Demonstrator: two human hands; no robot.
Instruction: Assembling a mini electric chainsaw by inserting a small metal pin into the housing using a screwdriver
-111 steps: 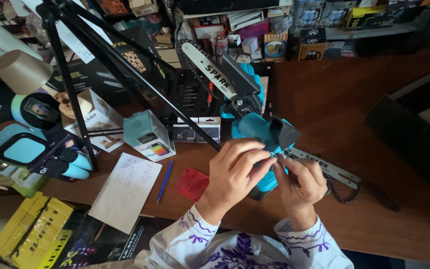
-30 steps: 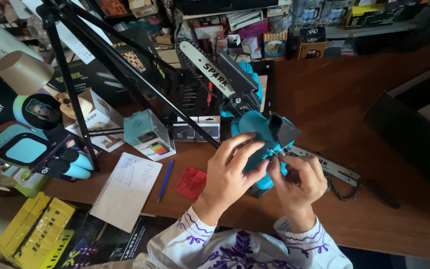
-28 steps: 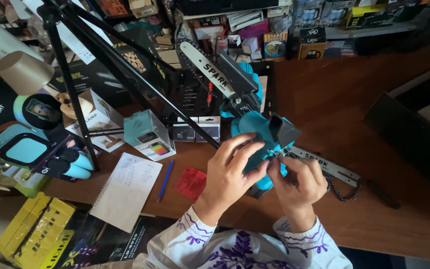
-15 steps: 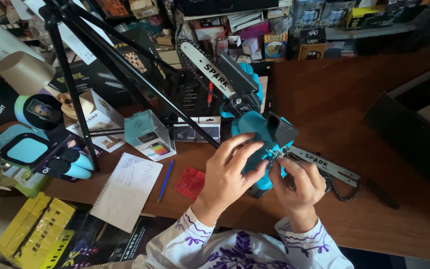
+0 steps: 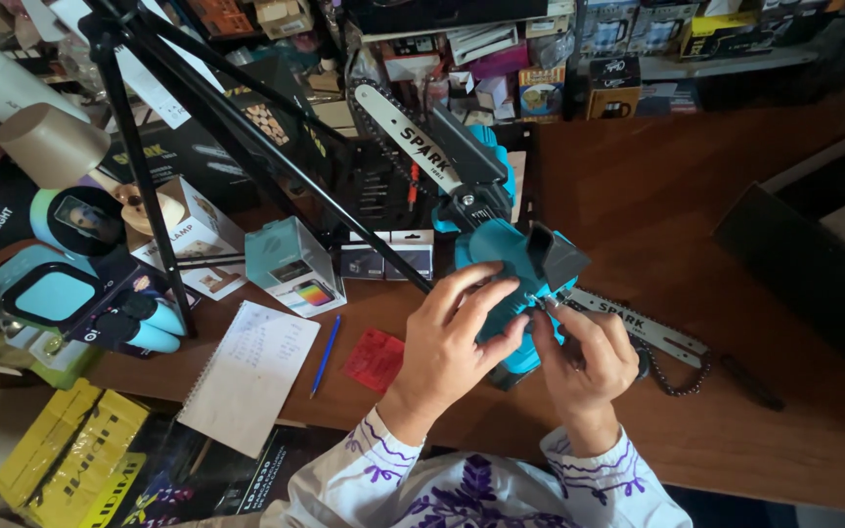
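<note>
Head view: both hands' fingers (image 5: 489, 298) clamp a teal mini chainsaw (image 5: 506, 259), black-trimmed, bar raised.

The scene is seen through a single head-worn camera, aimed steeply down and forward over a wooden table (image 5: 735, 215). The left hand (image 5: 457, 337) and right hand (image 5: 584, 357) are caught near the lower middle, at arm's length. Cluttered shelves (image 5: 559, 59) are taken in along the top edge. No second view is provided, so nothing is shared.
</note>
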